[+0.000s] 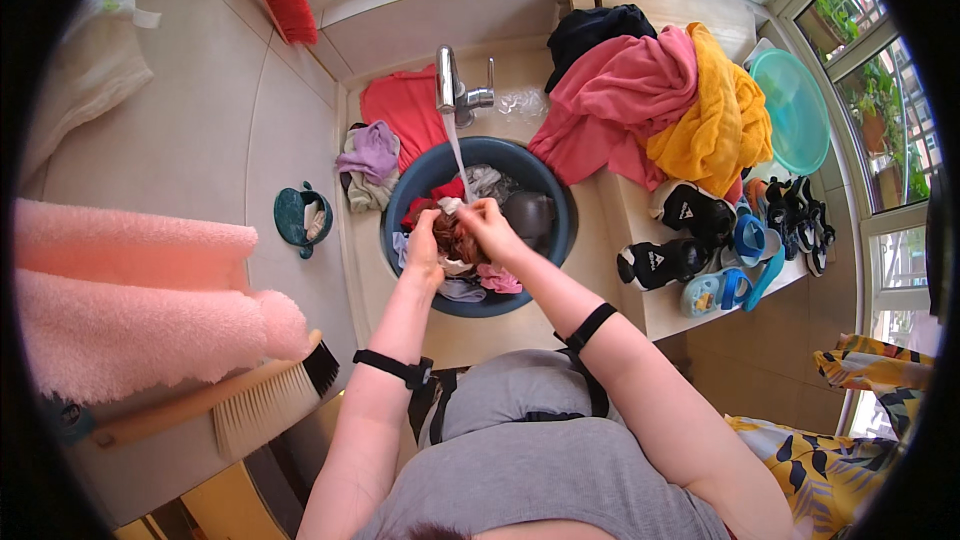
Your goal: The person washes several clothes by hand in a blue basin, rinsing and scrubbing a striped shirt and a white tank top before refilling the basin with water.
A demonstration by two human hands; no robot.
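Note:
A blue plastic basin (559, 240) full of wet clothes stands in the sink under a chrome faucet (445, 82), whose water runs down between my hands. Both hands are over the basin, gripping a brown piece of wet cloth (459, 240). My left hand (424, 246) holds its left side; my right hand (489, 231) pinches it at the right, slightly blurred. Around the cloth in the basin lie a red garment (448, 191), a pink one (500, 280) and a grey patterned one (487, 184). A dark rounded shape (529, 217) shows at the basin's right side.
Red cloth (405, 112) and a purple cloth (371, 150) lie left of the faucet. Pink (622, 90) and yellow (709, 120) fabrics are heaped at the right, above several shoes (664, 262). A green soap holder (292, 217) is on the left wall, near a pink towel (142, 322) and a brush (255, 405).

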